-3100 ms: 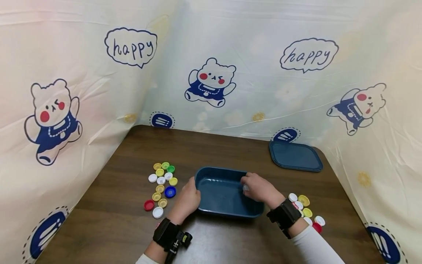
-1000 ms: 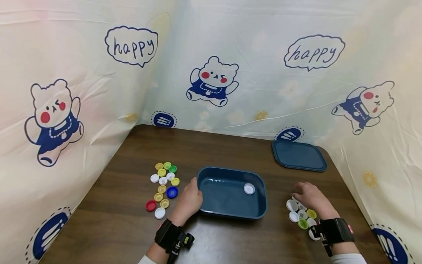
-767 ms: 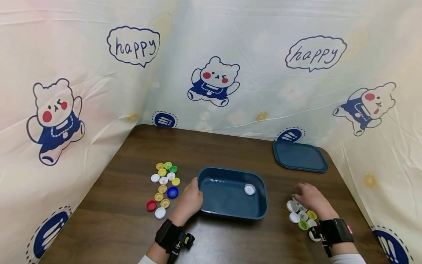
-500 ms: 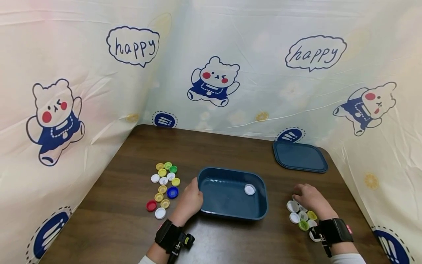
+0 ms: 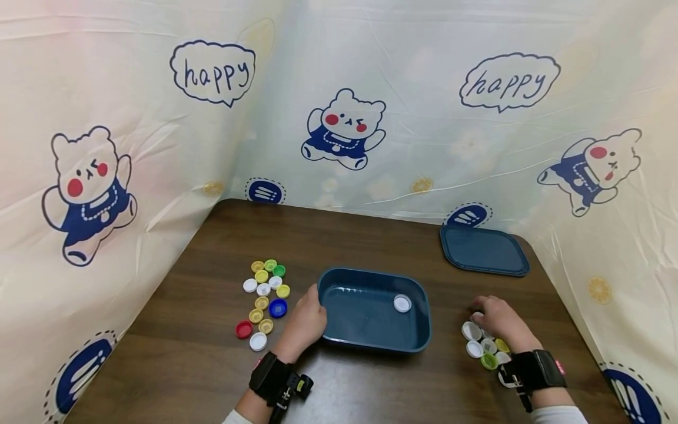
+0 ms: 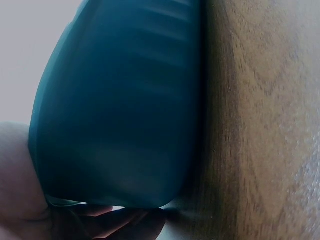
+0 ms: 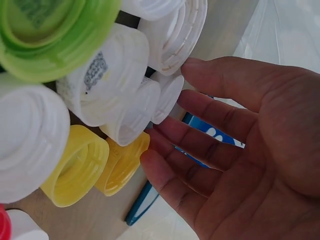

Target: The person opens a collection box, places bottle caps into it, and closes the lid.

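My left hand (image 5: pixel 307 318) grips the left end of a dark blue plastic tub (image 5: pixel 360 324); in the left wrist view its fingers (image 6: pixel 140 225) pass beneath the tub's end wall. Inside the tub, toward the right, lies one white bottle cap (image 5: pixel 402 303). My right hand (image 5: pixel 503 321) is over a cluster of caps at the right, partly covering them. In the right wrist view that hand's fingers are loosely extended, thumb tip at the edge of a white cap (image 7: pixel 172 40), fingertips beside a smaller white cap (image 7: pixel 167 97) and a yellow one (image 7: pixel 122 162). A green cap (image 7: pixel 50 35) sits nearer that camera.
Left of the tub, several caps are spread out, among them a blue cap (image 5: pixel 278 308), a red cap (image 5: pixel 243 330) and a white cap (image 5: pixel 258 341). A flat dark blue lid (image 5: pixel 483 250) lies at the back right of the wooden table (image 5: pixel 339 383). Printed cloth surrounds the tabletop.
Three seconds ago my right hand was inside the tub with a white cap. That cap now lies there, and the hand is at the right cluster, nearly still for the last second.
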The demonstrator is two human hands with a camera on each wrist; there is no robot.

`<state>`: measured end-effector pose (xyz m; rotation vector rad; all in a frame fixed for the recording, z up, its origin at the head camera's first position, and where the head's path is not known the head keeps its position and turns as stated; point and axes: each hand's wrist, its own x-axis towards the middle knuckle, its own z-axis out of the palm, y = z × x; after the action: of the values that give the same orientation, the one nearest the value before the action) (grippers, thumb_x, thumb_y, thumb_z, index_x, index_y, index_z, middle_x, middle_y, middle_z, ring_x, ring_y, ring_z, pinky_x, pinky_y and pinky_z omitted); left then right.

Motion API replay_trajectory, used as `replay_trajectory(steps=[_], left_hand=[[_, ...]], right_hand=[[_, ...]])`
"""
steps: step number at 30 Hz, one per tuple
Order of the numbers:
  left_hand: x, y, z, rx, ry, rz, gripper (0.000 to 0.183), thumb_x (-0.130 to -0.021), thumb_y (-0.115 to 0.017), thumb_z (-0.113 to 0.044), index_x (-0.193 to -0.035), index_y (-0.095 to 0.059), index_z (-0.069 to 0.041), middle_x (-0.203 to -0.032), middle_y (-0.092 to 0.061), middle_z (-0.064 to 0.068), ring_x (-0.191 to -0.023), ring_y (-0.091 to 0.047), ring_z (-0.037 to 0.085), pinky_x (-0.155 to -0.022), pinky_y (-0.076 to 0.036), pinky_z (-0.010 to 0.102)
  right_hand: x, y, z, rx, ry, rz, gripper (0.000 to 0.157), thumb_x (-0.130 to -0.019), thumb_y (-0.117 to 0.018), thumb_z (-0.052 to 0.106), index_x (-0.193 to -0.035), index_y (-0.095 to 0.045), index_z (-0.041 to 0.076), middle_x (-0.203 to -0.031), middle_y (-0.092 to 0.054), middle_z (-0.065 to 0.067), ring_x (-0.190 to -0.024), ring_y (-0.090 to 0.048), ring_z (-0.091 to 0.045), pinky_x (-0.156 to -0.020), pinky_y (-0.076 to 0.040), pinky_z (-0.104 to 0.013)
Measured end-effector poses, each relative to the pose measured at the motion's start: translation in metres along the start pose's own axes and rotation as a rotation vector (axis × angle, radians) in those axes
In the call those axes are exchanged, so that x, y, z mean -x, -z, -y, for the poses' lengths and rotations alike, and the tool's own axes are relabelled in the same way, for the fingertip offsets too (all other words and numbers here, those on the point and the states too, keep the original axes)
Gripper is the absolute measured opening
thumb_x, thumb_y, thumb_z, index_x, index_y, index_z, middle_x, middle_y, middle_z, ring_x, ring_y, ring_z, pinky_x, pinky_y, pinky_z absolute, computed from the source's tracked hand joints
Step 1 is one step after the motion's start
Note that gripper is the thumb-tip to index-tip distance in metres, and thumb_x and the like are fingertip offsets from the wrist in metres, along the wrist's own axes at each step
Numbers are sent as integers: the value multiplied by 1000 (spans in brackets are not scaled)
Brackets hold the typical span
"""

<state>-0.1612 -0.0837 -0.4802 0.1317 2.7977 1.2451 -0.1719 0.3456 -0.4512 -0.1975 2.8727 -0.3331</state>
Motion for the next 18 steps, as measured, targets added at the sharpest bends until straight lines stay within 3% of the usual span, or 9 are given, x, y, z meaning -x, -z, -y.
replay_trajectory(steps=[18], left_hand=[[1, 1, -2, 35, 46, 28, 46, -102, -45, -1, -147, -36, 6, -142, -52, 27, -129, -54, 40, -101, -48, 60]], right_hand=[[-3, 1, 0, 8, -4, 16, 17, -89, -66, 2, -105, -69, -4, -103, -66, -23, -102, -62, -44, -84, -52, -55]])
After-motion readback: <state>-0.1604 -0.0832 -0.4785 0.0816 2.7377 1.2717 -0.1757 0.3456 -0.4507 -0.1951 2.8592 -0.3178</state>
